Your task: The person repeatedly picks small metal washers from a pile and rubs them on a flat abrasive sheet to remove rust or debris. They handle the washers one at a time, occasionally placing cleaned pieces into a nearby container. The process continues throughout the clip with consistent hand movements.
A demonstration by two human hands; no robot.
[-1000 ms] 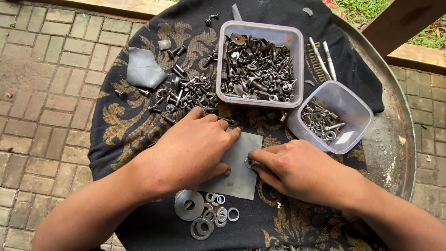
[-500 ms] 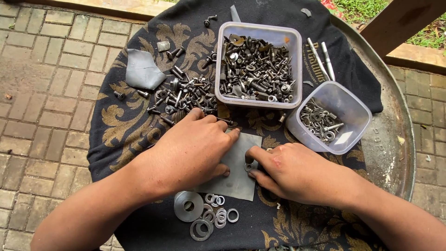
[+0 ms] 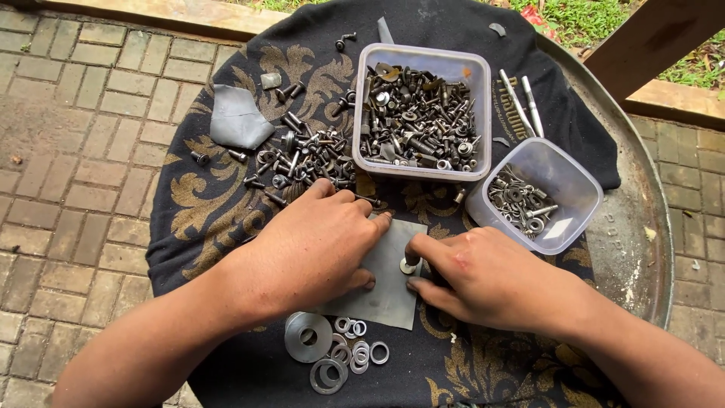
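My left hand (image 3: 313, 245) lies palm down on a grey square sheet (image 3: 389, 302) spread over the black patterned cloth (image 3: 204, 204), fingers together and pressing it flat. My right hand (image 3: 479, 276) rests on the sheet's right edge, with thumb and forefinger pinching a small metal washer (image 3: 408, 266) against it. Just below the sheet lies a cluster of loose washers (image 3: 349, 349), one of them a large disc (image 3: 308, 336). A loose heap of bolts and nuts (image 3: 302, 159) lies beyond my left hand.
A large clear tub of bolts (image 3: 423, 117) and a smaller tub of washers and screws (image 3: 532, 196) stand at the back right. A grey scrap (image 3: 236, 121) lies at the back left. The cloth covers a round metal tray (image 3: 642, 234) above brick paving.
My right hand's fingers have shifted slightly left, and the small washer now shows between thumb and forefinger. My left hand has stayed on the sheet.
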